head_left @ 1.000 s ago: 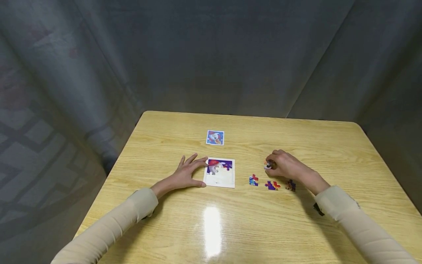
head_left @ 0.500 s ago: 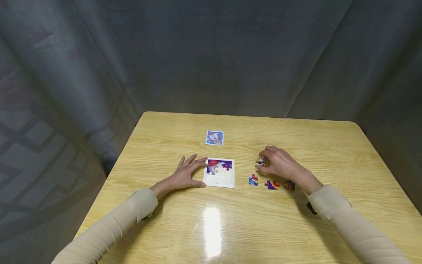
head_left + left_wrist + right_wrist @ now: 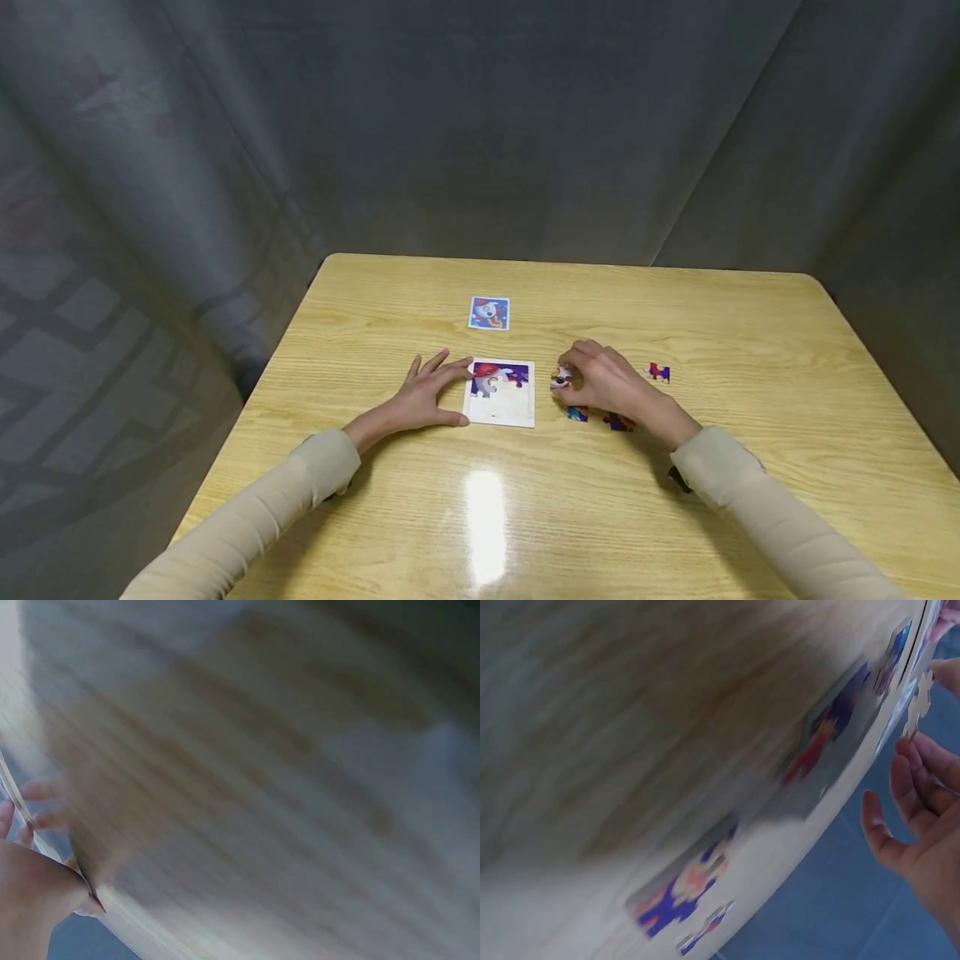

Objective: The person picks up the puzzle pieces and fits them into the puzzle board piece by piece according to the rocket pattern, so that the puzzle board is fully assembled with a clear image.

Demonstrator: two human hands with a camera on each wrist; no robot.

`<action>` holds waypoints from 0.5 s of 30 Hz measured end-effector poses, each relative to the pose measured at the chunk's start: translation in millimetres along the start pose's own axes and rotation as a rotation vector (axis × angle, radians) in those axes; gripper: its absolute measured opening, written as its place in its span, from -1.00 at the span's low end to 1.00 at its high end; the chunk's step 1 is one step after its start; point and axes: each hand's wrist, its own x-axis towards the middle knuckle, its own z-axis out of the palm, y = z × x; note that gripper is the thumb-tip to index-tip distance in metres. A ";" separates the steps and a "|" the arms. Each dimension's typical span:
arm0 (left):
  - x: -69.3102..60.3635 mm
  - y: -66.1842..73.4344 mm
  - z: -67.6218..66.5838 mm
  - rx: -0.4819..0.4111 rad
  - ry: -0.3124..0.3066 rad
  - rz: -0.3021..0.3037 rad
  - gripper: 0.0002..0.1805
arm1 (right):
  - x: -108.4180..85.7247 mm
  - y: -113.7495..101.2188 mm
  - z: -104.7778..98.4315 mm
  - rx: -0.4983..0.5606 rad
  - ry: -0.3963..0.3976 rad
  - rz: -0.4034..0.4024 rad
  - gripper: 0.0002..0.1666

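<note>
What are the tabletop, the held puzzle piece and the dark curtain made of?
Tabletop: wood or wood-look laminate, glossy; it shows grain and a bright reflection.
Puzzle piece: perhaps thin wood or card, with a printed face; its back looks pale and plain in the right wrist view.
Dark curtain: apparently matte fabric, judging by its soft folds.
</note>
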 end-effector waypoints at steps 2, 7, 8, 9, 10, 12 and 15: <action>-0.1 0.7 -0.7 0.000 0.001 -0.001 -0.21 | 2.4 -3.3 2.2 -0.008 -0.002 0.003 -0.50; -0.1 0.5 -0.5 -0.004 0.003 -0.001 -0.21 | 6.6 -12.0 8.7 -0.003 -0.024 0.017 -0.47; 0.0 0.3 -0.3 -0.005 0.002 -0.002 -0.21 | 7.3 -13.7 9.8 0.001 -0.025 0.017 -0.46; 0.1 0.1 0.0 -0.006 0.001 -0.003 -0.21 | 8.0 -15.1 11.0 0.007 -0.024 0.016 -0.46; 0.1 -0.2 0.3 -0.005 0.000 -0.004 -0.21 | 8.8 -16.7 11.8 0.013 -0.021 0.015 -0.46; 0.2 -0.7 0.9 -0.004 0.000 -0.006 -0.21 | 10.4 -19.2 13.6 0.021 -0.014 0.012 -0.46; 0.7 -1.4 1.5 -0.001 -0.003 -0.011 -0.21 | 12.3 -22.7 16.5 0.027 -0.003 0.005 -0.45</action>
